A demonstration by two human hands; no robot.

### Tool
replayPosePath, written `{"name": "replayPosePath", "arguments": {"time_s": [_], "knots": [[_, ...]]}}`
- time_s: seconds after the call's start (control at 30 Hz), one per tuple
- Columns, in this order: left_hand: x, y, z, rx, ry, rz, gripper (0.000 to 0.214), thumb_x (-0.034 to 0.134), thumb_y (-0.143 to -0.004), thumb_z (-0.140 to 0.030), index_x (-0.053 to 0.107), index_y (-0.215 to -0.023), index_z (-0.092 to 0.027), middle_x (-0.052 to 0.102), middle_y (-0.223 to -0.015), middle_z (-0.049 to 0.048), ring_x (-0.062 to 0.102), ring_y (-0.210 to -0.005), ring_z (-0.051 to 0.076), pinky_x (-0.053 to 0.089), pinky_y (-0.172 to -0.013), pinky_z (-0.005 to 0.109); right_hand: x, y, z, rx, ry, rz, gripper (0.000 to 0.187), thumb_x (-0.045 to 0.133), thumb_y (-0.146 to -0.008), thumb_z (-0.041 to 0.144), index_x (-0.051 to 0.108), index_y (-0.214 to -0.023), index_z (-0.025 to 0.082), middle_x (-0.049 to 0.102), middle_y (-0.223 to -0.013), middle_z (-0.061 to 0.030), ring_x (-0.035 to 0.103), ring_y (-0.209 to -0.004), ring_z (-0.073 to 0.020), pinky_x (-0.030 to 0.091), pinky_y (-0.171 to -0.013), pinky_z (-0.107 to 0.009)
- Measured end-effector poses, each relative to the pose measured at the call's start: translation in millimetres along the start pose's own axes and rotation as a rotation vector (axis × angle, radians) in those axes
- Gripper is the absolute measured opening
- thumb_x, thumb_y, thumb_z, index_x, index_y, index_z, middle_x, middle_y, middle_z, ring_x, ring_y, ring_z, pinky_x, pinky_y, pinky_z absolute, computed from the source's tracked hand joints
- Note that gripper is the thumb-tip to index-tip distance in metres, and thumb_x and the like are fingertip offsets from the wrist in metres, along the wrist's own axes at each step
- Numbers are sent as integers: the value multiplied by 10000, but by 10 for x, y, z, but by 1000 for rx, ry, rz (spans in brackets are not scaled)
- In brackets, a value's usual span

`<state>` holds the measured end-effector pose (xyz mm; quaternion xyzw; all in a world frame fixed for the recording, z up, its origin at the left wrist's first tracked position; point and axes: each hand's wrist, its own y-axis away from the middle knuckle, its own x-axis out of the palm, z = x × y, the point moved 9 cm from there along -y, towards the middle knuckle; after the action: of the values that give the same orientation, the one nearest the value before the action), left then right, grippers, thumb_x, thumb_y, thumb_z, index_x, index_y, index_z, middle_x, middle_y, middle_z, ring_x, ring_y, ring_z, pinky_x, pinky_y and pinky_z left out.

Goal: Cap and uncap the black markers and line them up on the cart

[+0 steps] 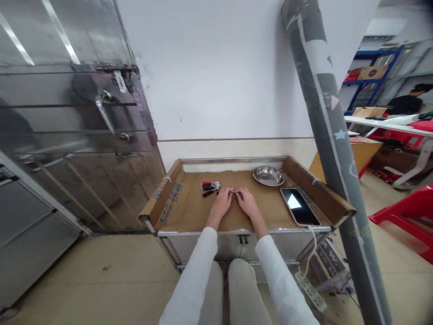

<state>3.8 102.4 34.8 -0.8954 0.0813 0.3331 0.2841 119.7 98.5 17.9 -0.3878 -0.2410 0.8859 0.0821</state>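
My left hand [222, 202] and my right hand [247, 202] meet over the middle of the cardboard-covered tabletop [192, 212]. Their fingertips are pinched close together around something small and thin, mostly hidden by the fingers. Just left of my left hand lies a small row of pens [210, 184], red and black with silvery ends. A separate black pen-like piece [207, 193] rests in front of them, near the left fingers. Behind and to the right of my right hand stands a shallow round metal dish [269, 176].
A phone [299, 206] with a white cable lies at the tabletop's right side. Raised cardboard edges [318, 192] border the table. A long grey wrapped roll [324, 108] leans against the wall on the right. A metal door [81, 117] is at left; a person [407, 104] sits far right.
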Motion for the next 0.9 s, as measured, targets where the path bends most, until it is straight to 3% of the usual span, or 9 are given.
{"name": "replayPosePath", "arguments": {"time_s": [0.9], "knots": [[20,-29,98,-57,18,-11,197,412,-886,-93,580,-891,-197,622,-994,60,586,-994,177,464,-959,351,24,14,-7,-2,17,6,207,442,-916,206,648,-931,202,628,-940,-66,588,-901,-176,440,-852,-278]]}}
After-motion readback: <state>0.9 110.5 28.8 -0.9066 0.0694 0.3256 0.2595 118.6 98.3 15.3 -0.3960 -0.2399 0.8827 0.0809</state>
